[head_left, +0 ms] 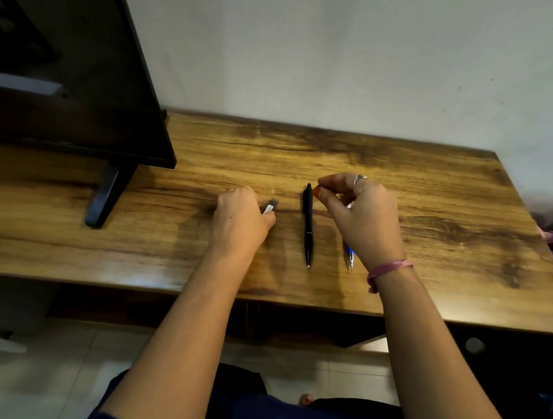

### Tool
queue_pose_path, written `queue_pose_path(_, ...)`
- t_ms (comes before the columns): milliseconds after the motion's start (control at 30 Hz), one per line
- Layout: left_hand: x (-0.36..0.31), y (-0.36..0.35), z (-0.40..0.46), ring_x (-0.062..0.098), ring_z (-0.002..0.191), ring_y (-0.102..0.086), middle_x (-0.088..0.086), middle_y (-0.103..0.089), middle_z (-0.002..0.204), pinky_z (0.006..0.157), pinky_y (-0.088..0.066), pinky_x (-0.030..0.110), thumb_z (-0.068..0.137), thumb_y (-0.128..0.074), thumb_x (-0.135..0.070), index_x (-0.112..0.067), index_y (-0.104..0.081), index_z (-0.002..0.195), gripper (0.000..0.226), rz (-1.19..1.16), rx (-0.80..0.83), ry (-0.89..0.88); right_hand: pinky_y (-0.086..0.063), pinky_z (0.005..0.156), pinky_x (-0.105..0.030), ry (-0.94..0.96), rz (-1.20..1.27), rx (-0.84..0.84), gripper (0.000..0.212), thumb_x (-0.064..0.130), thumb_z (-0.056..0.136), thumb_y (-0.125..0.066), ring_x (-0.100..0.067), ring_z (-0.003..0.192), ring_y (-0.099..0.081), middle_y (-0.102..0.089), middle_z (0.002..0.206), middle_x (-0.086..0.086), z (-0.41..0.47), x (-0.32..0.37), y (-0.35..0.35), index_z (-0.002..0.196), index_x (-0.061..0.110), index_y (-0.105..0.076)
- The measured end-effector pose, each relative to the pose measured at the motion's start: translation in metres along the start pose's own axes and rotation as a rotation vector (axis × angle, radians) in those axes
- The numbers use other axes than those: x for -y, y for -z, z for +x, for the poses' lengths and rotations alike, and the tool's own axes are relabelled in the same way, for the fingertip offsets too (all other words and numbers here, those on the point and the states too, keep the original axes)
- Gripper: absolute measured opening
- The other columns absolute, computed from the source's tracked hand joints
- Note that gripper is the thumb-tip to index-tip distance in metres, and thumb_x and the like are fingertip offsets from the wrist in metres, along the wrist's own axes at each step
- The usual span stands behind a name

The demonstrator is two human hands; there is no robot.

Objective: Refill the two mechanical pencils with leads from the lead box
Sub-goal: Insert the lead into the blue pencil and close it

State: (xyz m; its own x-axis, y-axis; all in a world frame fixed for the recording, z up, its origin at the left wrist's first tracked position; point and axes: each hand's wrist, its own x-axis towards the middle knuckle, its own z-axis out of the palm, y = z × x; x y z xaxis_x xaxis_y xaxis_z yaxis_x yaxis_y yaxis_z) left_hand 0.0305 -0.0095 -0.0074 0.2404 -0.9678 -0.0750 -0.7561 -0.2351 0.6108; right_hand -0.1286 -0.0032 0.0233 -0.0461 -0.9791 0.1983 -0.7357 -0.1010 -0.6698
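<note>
Left hand (239, 217) rests on the bench (441, 200), fingers curled round the lead box (271, 206). The box's small grey-white end sticks out past the thumb, toward the black pencil (308, 223). Rest of the box is hidden under the hand.

Right hand (360, 215) is raised just above the bench, thumb and forefinger pressed together in a pinch at the fingertips (320, 188). Grip sits just beside the top end of the black pencil; what it pinches is too small to tell. Ring on one finger, pink band (389, 268) on the wrist.

Black pencil lies flat on the bench between the two hands, tip toward the person, cap end away. Neither hand holds it.

Blue pencil (350, 254) lies on the bench under the right hand; only its blue lower barrel and metal tip show near the wrist, tip toward the person. It runs roughly parallel to the black pencil, just to its right. Whether the hand touches it cannot be told.

Dark monitor (76, 83) stands on the left part of the bench, one foot (106, 196) well left of the left hand. Pale wall behind the bench. Tiled floor and the person's dark blue lap show below the bench's front edge.
</note>
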Motion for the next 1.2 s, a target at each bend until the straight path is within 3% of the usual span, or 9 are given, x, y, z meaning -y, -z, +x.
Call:
queue_pose_path(100, -0.002, 0.002, -0.003, 0.02, 0.082, -0.062, 0.008, -0.07, 0.088, 0.064, -0.046, 0.03, 0.084, -0.067, -0.021, -0.009, -0.073, 0.088, 0.013, 0.008, 0.025, -0.001, -0.048, 0.065, -0.02, -0.015, 0.047, -0.026, 0.013, 0.029, 0.087, -0.068, -0.005, 0.071, -0.06, -0.069, 0.085, 0.011, 0.0, 0.001, 0.0, 0.099, 0.026, -0.072)
queue_pose_path(333, -0.012, 0.01, -0.009, 0.013, 0.088, -0.059, -0.001, -0.062, 0.099, 0.079, -0.051, 0.028, 0.079, -0.069, -0.024, -0.016, -0.069, 0.097, 0.019, -0.144, -0.07, -0.196, -0.051, 0.07, -0.015, -0.113, 0.351, -0.061, 0.012, 0.02, 0.085, -0.07, 0.0, 0.074, -0.064, -0.069, 0.08, 0.012, 0.002, 0.007, 0.003, 0.097, 0.022, -0.072)
queue_pose_path(500, -0.021, 0.015, -0.019, 0.003, 0.076, -0.054, -0.005, -0.057, 0.094, 0.071, -0.047, 0.013, 0.08, -0.068, -0.019, -0.014, -0.066, 0.093, 0.014, -0.237, -0.165, -0.386, -0.049, 0.068, -0.021, -0.183, 0.579, -0.074, 0.011, 0.017, 0.085, -0.07, -0.007, 0.077, -0.068, -0.073, 0.08, 0.001, 0.002, 0.009, 0.007, 0.096, 0.019, -0.072)
queue_pose_path(600, -0.023, 0.013, -0.02, 0.003, 0.076, -0.055, -0.006, -0.056, 0.094, 0.073, -0.051, 0.019, 0.081, -0.068, -0.02, -0.015, -0.066, 0.093, 0.014, -0.255, -0.187, -0.428, -0.05, 0.066, -0.018, -0.204, 0.643, -0.064, 0.012, 0.015, 0.084, -0.07, -0.008, 0.078, -0.07, -0.074, 0.085, -0.001, 0.001, 0.01, 0.008, 0.097, 0.016, -0.072)
queue_pose_path(1200, -0.023, 0.01, -0.02, 0.014, 0.085, -0.059, -0.004, -0.057, 0.095, 0.074, -0.055, 0.03, 0.082, -0.068, -0.019, -0.012, -0.068, 0.094, 0.014, -0.211, -0.224, -0.53, -0.051, 0.066, -0.013, -0.164, 0.596, -0.003, 0.011, 0.012, 0.082, -0.072, -0.002, 0.076, -0.07, -0.074, 0.087, 0.001, 0.0, 0.012, 0.012, 0.092, 0.016, -0.071)
